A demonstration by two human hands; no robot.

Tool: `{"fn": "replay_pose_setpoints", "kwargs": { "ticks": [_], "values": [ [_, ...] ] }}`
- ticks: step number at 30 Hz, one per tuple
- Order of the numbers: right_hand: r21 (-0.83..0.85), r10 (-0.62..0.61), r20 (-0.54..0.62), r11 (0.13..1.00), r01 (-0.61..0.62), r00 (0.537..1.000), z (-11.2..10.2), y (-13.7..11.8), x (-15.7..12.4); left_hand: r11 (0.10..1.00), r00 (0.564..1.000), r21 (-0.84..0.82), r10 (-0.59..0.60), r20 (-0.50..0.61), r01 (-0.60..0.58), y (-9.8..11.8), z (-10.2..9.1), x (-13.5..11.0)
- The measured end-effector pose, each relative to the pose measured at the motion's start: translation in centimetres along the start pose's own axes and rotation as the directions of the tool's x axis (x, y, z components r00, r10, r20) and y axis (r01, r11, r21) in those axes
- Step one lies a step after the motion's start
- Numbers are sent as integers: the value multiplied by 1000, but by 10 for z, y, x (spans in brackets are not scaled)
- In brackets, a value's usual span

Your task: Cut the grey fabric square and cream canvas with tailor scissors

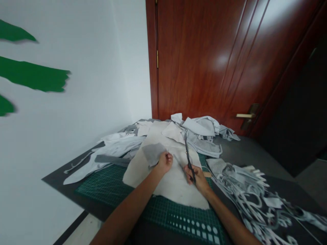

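The left hand [165, 162] was curled nearly shut, its fingers pinching the cream fabric [166, 180] on the cutting mat [107, 185]. The right hand [196, 178] was closed around the black scissors [189, 158], blades raised over the fabric near the mat's middle. A gray scrap [153, 153] lay on the fabric, fabric pieces [201, 136] were heaped beyond the mat, and pale strips [245, 190] lay to its right.
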State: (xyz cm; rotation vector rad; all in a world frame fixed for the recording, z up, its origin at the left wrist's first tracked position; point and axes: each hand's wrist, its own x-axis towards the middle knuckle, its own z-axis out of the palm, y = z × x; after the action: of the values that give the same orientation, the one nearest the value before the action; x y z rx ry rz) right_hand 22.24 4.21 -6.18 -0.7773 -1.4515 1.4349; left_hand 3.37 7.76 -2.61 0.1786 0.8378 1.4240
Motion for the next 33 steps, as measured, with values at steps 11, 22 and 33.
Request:
{"fn": "replay_pose_setpoints", "kwargs": {
  "ticks": [11,22,33],
  "values": [
    [-79,61,59,995,-56,996,6,-3,-8,950,943,294,-1,334,-103,0,-28,-23],
    [-197,306,173,942,-271,936,16,-29,-22,952,912,241,81,403,-191,0,-33,-36],
    [-74,534,217,844,-531,817,36,-45,-40,894,962,395,117,246,-210,-22,-36,-31]
  ]
}}
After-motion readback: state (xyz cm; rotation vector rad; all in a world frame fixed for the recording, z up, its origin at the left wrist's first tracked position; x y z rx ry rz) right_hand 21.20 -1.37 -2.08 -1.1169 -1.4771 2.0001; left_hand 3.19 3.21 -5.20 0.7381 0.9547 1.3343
